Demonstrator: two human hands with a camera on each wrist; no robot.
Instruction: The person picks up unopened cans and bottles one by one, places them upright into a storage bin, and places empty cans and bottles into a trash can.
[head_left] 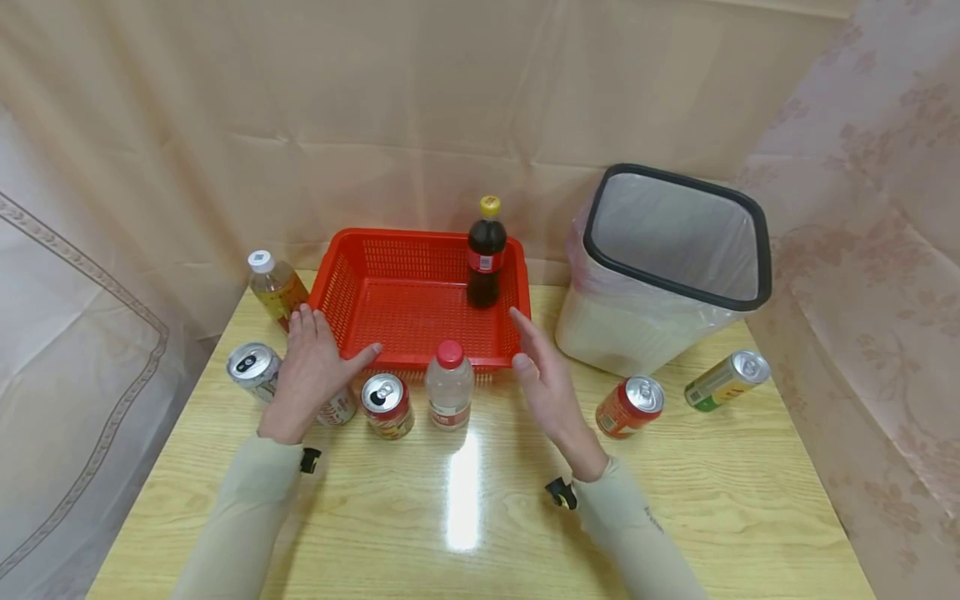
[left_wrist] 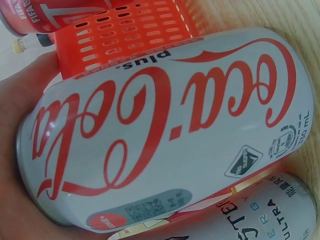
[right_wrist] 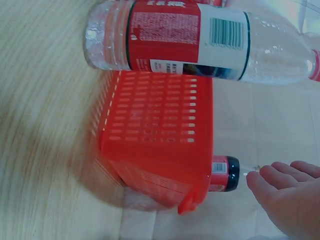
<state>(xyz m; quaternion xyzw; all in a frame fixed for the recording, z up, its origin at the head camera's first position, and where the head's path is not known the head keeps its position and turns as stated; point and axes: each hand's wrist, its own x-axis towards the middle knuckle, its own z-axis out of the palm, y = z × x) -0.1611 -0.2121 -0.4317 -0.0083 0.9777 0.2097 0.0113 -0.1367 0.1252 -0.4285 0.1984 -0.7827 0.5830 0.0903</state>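
Cans [left_wrist: 170,125], five; bottles [head_left: 484,287], three, one inside one red basket [head_left: 416,308]; one bin [head_left: 622,329]

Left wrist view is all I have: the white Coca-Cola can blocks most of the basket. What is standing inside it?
Observer: From the head view, a dark cola bottle with a yellow cap stands inside the red basket, close to its right wall.
Operator: Good. My picture doesn't show the right hand at all. Is it carrying anything?
Observer: No, the right hand holds nothing; in the head view it is at the basket's front right corner.
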